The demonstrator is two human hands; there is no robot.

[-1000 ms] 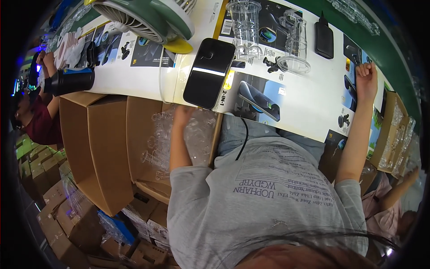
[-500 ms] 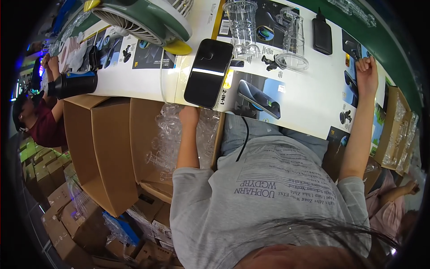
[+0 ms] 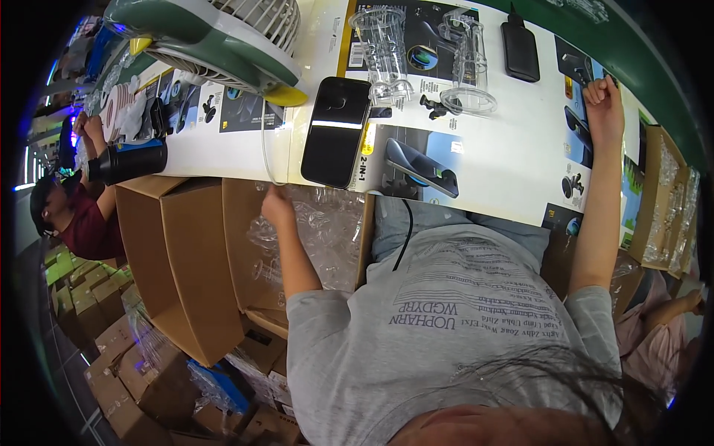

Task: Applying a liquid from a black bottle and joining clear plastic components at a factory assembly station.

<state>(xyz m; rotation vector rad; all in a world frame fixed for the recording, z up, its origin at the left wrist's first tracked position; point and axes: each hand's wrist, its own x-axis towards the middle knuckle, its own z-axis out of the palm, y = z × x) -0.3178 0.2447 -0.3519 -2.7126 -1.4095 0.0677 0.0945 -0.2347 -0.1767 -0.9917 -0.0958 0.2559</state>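
Left hand over the carton, right hand resting on the board

The left hand (image 3: 277, 207) is hanging over the carton (image 3: 236, 234), just below the front edge of the board (image 3: 513, 141). It is looking narrow and closed up; its fingertips are hiding, so whether it is holding anything cannot be told. Clear parts (image 3: 327, 234) are lying in a heap in the carton, mostly to the right of this hand and below it. The white cable (image 3: 265, 141) is looping just above it.

The right hand (image 3: 604, 108) is resting at the board's far right end, its fingers curling loosely; whether it is gripping anything cannot be told.

Between the hands, the phone (image 3: 336, 134) is lying nearer the left one. Beyond the phone, a clear cup (image 3: 381, 56) is standing, with a clear tube (image 3: 470, 63) beside it, nearer the right hand. The black bottle (image 3: 520, 52) is lying beyond and left of the right hand. Beyond the left hand, the fan (image 3: 223, 44) is standing. Well left of that hand, a co-worker (image 3: 93, 223) is reaching toward the board.
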